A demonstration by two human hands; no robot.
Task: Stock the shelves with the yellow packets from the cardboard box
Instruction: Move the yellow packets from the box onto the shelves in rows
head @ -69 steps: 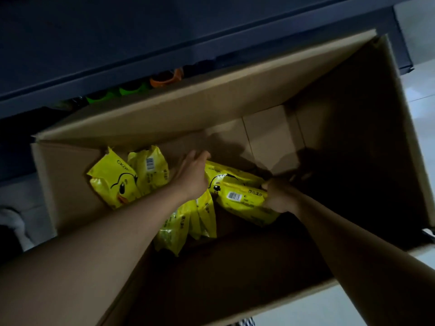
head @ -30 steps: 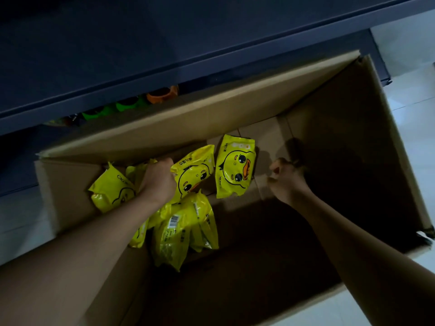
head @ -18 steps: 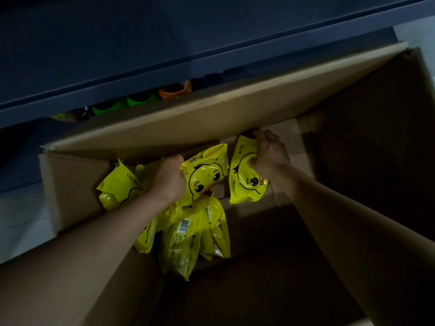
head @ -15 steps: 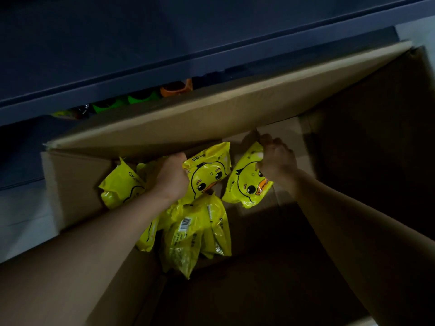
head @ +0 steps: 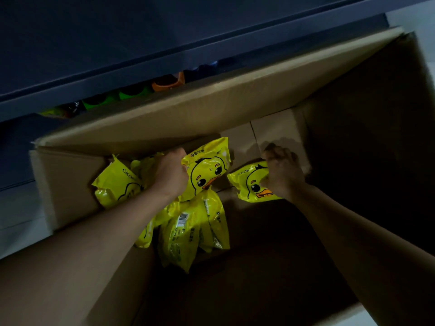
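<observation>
Head view: inside the cardboard box [head: 211, 107], left hand [head: 170, 175] and right hand [head: 283, 176] each curl fingers round a yellow packet [head: 207, 170].

Yellow duck-print packets [head: 207, 170] heaped in open cardboard box [head: 70, 184]; 2 lifted.

One cardboard box [head: 211, 118]; two hands; roughly six yellow packets [head: 207, 170], pile partly hidden.

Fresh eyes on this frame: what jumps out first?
The bright yellow duck packets heaped at the left of the dim cardboard box. The left hand grips a bunch of them; the right hand holds a single packet beside it. Behind the box, orange and green items under the dark shelf.
</observation>
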